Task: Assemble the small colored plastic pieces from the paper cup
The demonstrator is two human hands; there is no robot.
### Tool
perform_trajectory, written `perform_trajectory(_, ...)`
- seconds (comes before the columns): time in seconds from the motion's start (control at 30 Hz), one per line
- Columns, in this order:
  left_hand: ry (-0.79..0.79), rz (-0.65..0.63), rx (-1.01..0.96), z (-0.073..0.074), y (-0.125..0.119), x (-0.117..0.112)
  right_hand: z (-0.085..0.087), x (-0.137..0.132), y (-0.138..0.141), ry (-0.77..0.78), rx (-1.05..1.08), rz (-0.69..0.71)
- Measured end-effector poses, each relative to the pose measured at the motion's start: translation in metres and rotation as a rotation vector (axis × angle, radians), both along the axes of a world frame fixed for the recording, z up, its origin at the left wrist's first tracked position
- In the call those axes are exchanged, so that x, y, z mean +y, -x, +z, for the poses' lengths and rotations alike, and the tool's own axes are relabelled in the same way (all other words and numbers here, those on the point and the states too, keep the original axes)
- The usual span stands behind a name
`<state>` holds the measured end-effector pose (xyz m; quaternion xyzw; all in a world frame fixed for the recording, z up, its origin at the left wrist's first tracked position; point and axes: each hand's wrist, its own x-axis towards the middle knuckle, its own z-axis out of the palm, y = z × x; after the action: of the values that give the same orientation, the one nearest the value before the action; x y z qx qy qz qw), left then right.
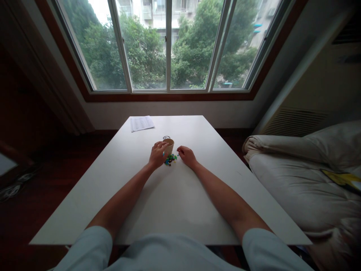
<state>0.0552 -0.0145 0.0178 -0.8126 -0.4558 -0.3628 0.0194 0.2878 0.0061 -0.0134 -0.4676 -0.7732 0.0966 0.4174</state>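
Head view: a small tan paper cup [169,144] stands near the middle of the white table [175,203], tilted a little toward the person. The left hand [157,154] is wrapped around the cup's left side, fingers curled over its wall and thumb toward the rim, so it is grasping the cup.

Just in front of the cup, touching or nearly touching its base, lies a little heap of coloured pieces [170,159] in blue, green and yellow; they are too small to tell what they are. The right hand [186,155] rests on the table just right of the cup and right beside the heap, knuckles up and fingers bent inward. Whether it pinches one of the pieces or is only loosely curled cannot be told.

Directly behind the cup, a small dark ring-like thing [166,137] lies on the table, too small to make out. Farther behind the cup and to its left, at the table's far edge, lies a printed sheet of paper [141,123]. Beyond that, past the cup, a wide window [167,45] shows green trees and buildings. Well to the right of the cup, off the table, a pale rumpled duvet [304,177] lies on a bed.
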Motion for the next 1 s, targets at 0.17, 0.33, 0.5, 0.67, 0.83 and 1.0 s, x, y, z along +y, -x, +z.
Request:
perform_trajectory(0.17,-0.015,-0.022,-0.021,0.002,0.0,-0.004,0.007,-0.005,0.001,-0.13,-0.034,-0.032)
perform_trajectory(0.33,-0.06,-0.014,-0.082,0.001,0.004,-0.016,0.019,-0.018,0.007,-0.261,-0.09,-0.011)
perform_trajectory(0.5,-0.039,0.035,-0.096,-0.005,0.014,-0.024,0.031,-0.031,0.017,-0.299,-0.192,0.061)
perform_trajectory(0.67,0.016,0.125,-0.09,-0.01,0.02,-0.018,0.041,-0.037,0.027,-0.355,-0.288,0.146)
perform_trajectory(0.83,0.092,0.064,0.038,-0.015,0.02,-0.016,0.039,-0.036,0.031,-0.35,-0.336,0.168)
perform_trajectory(1.0,0.126,-0.01,0.176,-0.018,0.017,-0.021,0.031,-0.031,0.03,-0.314,-0.375,0.162)
